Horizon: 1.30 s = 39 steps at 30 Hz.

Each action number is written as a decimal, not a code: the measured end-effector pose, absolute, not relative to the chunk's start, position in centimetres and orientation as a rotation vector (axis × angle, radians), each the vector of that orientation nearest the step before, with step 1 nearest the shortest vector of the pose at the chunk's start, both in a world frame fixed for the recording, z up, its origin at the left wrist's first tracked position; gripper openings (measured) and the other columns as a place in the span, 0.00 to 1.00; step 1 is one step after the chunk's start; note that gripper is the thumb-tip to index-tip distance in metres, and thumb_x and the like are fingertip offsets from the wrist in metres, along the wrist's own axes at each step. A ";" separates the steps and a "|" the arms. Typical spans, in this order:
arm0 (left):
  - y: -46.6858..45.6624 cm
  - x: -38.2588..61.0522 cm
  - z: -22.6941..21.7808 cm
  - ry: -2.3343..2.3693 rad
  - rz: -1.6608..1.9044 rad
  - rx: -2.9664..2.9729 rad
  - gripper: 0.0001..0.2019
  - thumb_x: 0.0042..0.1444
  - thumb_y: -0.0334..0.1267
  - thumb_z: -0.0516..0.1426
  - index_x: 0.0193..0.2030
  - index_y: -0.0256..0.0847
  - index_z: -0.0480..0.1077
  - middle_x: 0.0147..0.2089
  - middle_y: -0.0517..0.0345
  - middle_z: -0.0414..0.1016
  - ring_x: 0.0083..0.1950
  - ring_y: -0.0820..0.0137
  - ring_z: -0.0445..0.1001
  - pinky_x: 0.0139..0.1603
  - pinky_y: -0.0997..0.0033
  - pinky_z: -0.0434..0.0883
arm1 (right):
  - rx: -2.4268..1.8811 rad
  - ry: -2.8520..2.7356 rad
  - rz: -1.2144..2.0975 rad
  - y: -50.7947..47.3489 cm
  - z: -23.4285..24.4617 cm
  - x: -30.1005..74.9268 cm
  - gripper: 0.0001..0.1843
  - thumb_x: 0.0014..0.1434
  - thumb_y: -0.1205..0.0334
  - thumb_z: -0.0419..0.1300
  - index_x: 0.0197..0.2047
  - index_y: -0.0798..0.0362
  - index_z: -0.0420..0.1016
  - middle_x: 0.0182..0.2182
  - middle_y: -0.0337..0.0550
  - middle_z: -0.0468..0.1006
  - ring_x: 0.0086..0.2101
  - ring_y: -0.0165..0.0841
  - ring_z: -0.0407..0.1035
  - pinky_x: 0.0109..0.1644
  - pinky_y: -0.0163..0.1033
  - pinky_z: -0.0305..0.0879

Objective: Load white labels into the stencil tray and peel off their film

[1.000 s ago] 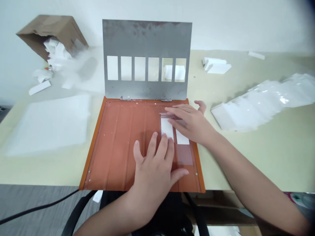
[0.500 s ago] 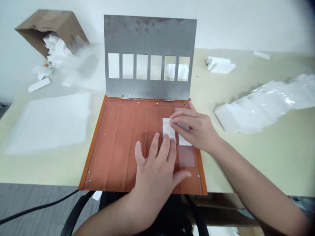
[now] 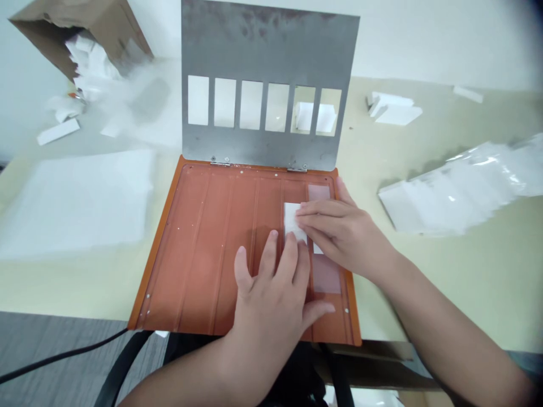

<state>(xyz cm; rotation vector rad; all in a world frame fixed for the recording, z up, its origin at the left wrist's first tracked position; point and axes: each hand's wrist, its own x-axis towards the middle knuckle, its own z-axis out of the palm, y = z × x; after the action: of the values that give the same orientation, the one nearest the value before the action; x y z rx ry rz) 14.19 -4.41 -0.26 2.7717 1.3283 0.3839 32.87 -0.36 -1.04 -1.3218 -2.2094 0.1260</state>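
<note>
My left hand (image 3: 265, 299) lies flat on the orange-rimmed tray (image 3: 190, 254), fingers spread, its fingertips at the edge of a white rectangular pad (image 3: 291, 219). Over that pad rest the fingers of my right hand (image 3: 343, 237), which hide most of a white strip (image 3: 317, 249) below it. Both pieces seem to lie under a clear film with pinkish patches (image 3: 326, 277) near the tray's right rim. Whether my right hand grips the film is hidden. A hinged grey metal plate (image 3: 263, 150) with several rectangular windows stands up behind the tray.
A tipped cardboard box (image 3: 80, 34) spills white pieces (image 3: 91, 68) at the back left. A white sheet (image 3: 76, 203) lies left of the tray. A pile of clear bags (image 3: 458, 192) lies right. White pieces (image 3: 394, 110) sit at the back right. A black cable (image 3: 59, 357) crosses the floor.
My right hand has slid a little toward the tray's right side, covering more of the white strip. The view has tipped downward, so the metal plate sits higher in the picture.
</note>
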 end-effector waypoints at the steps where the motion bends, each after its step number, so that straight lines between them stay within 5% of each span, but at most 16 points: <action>1: -4.4 14.2 -0.3 1.329 0.387 2.771 0.33 0.64 0.62 0.49 0.63 0.39 0.69 0.64 0.54 0.73 0.65 0.58 0.68 0.72 0.49 0.20 | -1.324 -2.217 0.124 -0.4 -1.0 32.9 0.13 0.65 0.71 0.54 0.35 0.51 0.80 0.39 0.40 0.83 0.39 0.33 0.79 0.71 0.59 0.54; 15: -4.4 14.2 -0.2 1.329 0.340 2.800 0.34 0.62 0.64 0.51 0.63 0.41 0.69 0.65 0.55 0.72 0.65 0.56 0.66 0.73 0.46 0.32 | -1.316 -2.246 0.087 -0.5 -0.9 33.0 0.13 0.64 0.71 0.55 0.37 0.49 0.80 0.40 0.40 0.84 0.41 0.34 0.79 0.72 0.59 0.51; 31: -4.4 14.2 -0.2 1.334 0.317 2.765 0.34 0.63 0.65 0.48 0.64 0.41 0.68 0.67 0.53 0.70 0.67 0.58 0.65 0.71 0.48 0.18 | -1.302 -2.333 0.007 -0.5 -0.6 33.1 0.13 0.64 0.73 0.53 0.37 0.53 0.79 0.42 0.43 0.84 0.40 0.34 0.80 0.72 0.61 0.53; 39: -4.4 14.2 -0.1 1.338 0.319 2.796 0.34 0.62 0.65 0.49 0.63 0.42 0.69 0.66 0.54 0.71 0.66 0.56 0.66 0.73 0.45 0.31 | -1.312 -2.362 0.014 -0.6 -0.5 33.1 0.13 0.63 0.73 0.53 0.38 0.53 0.79 0.42 0.43 0.83 0.40 0.34 0.79 0.71 0.61 0.53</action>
<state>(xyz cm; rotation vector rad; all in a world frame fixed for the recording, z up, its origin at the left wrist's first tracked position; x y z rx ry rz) 14.18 -4.44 -0.07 2.7961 1.3381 0.3193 33.12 -0.55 -0.52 -1.3116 -2.3624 0.0138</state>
